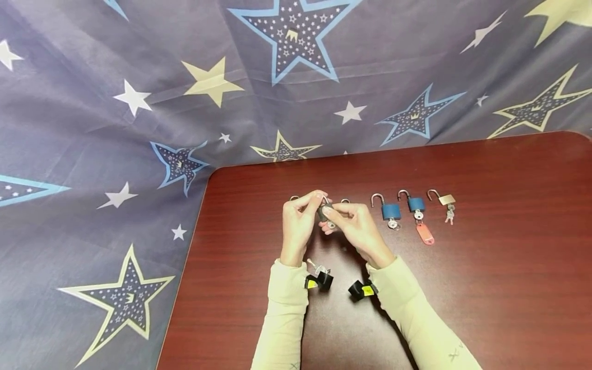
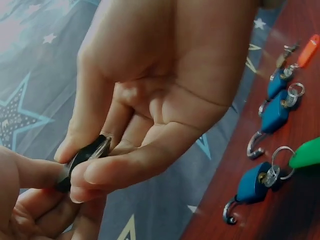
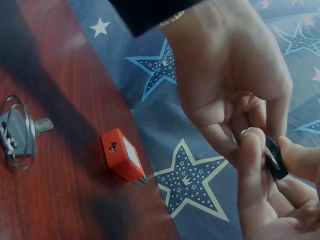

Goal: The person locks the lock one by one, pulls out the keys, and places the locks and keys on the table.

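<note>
A small black padlock (image 1: 322, 213) is held up over the table between both hands, its shackle at the top. My left hand (image 1: 297, 218) grips it from the left, and my right hand (image 1: 356, 223) holds its right side, thumb across the front. A key shows at its lower end in the head view. The left wrist view has only the narrow side of the black padlock (image 2: 85, 157) between the fingertips. In the right wrist view, fingers cover most of the padlock (image 3: 275, 162). Whether the shackle is locked cannot be told.
On the table to the right lie two blue padlocks (image 1: 391, 211) (image 1: 416, 204) and a brass padlock (image 1: 446, 199), shackles open, with keys. Another blue padlock (image 2: 252, 182) has a green tag (image 2: 306, 152). A red padlock (image 3: 121, 155) and a dark padlock with a key ring (image 3: 19, 132) lie leftward.
</note>
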`<state>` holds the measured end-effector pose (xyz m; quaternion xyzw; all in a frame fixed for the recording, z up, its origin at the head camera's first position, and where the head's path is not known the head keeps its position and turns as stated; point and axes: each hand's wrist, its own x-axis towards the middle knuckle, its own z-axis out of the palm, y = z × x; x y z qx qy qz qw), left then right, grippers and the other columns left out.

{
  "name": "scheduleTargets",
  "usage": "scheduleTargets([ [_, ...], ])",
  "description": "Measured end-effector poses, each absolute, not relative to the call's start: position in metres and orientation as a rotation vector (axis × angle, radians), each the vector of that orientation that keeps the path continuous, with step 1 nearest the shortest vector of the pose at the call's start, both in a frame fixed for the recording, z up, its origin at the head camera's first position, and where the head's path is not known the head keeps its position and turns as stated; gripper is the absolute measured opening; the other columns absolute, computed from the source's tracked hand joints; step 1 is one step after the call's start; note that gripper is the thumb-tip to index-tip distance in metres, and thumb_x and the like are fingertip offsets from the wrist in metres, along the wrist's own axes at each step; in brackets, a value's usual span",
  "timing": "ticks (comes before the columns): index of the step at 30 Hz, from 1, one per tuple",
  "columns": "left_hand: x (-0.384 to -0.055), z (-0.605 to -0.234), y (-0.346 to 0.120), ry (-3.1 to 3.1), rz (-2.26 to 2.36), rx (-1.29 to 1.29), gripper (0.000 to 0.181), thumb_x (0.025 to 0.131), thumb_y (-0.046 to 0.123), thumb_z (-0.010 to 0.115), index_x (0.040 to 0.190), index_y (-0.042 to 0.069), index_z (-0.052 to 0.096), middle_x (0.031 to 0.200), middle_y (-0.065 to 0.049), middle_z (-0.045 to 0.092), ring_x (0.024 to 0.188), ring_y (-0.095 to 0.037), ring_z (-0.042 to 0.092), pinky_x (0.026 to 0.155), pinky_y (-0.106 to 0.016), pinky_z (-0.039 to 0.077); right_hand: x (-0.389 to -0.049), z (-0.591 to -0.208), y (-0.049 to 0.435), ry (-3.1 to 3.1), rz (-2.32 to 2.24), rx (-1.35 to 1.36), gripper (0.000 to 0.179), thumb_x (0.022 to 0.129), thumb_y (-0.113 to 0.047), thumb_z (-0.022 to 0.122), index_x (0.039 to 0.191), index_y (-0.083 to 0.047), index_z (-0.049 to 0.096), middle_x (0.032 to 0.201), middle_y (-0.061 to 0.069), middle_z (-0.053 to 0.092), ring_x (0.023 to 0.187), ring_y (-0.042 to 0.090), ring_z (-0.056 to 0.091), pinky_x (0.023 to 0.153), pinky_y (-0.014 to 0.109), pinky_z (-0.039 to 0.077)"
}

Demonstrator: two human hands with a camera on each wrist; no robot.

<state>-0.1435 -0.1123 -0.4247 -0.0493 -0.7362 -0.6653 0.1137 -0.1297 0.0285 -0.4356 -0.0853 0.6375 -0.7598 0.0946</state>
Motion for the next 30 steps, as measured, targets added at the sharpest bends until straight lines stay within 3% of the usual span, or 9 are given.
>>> scheduleTargets([
  [7,-0.144,-0.424,-0.112,-2.198,-1.898,-0.116,0.016,0.093,0.009,0.064,0.087,0.003,0.078,0.085,-0.011,0.075,0.085,-0.012,0.070,0.083,-0.026,0.053,-0.133,-0.434,0.029,1.942,-2.200,-0.235,0.030,0.099,-0.018,0.061,0.111,0.008,0.070,0.083,0.019,0.074,0.071,0.026,0.074,0.070,0.032,0.060],
  [12,-0.144,-0.426,-0.112,-2.232,-1.901,-0.110,0.017,0.094,0.011,0.063,0.088,0.004,0.078,0.085,-0.008,0.076,0.087,-0.013,0.071,0.085,-0.027,0.053,-0.131,-0.433,0.030,1.929,-2.200,-0.201,0.029,0.099,-0.016,0.061,0.113,0.008,0.069,0.086,0.022,0.074,0.069,0.019,0.073,0.071,0.034,0.060],
  [21,-0.146,-0.430,-0.104,-2.155,-2.065,-0.155,0.021,0.098,0.016,0.063,0.095,0.000,0.076,0.091,-0.018,0.075,0.086,-0.014,0.071,0.082,-0.027,0.056,-0.132,-0.437,0.035,1.950,-2.255,-0.204,0.030,0.099,-0.016,0.062,0.114,0.010,0.068,0.090,0.024,0.073,0.073,0.022,0.073,0.074,0.040,0.061],
  [27,-0.145,-0.432,-0.103,-2.294,-1.921,0.014,0.030,0.095,0.032,0.068,0.097,0.004,0.079,0.093,-0.008,0.077,0.089,-0.007,0.068,0.085,-0.025,0.052,-0.138,-0.431,0.040,2.001,-2.269,-0.152,0.032,0.098,-0.022,0.064,0.114,0.006,0.069,0.090,0.021,0.074,0.076,0.024,0.074,0.077,0.040,0.061],
  [30,-0.144,-0.431,-0.105,-2.308,-1.918,0.002,0.029,0.094,0.031,0.070,0.100,0.005,0.079,0.095,-0.009,0.077,0.093,-0.010,0.070,0.088,-0.028,0.054,-0.140,-0.428,0.042,2.003,-2.279,-0.140,0.033,0.098,-0.023,0.064,0.115,0.005,0.068,0.092,0.023,0.074,0.078,0.026,0.074,0.077,0.041,0.061],
])
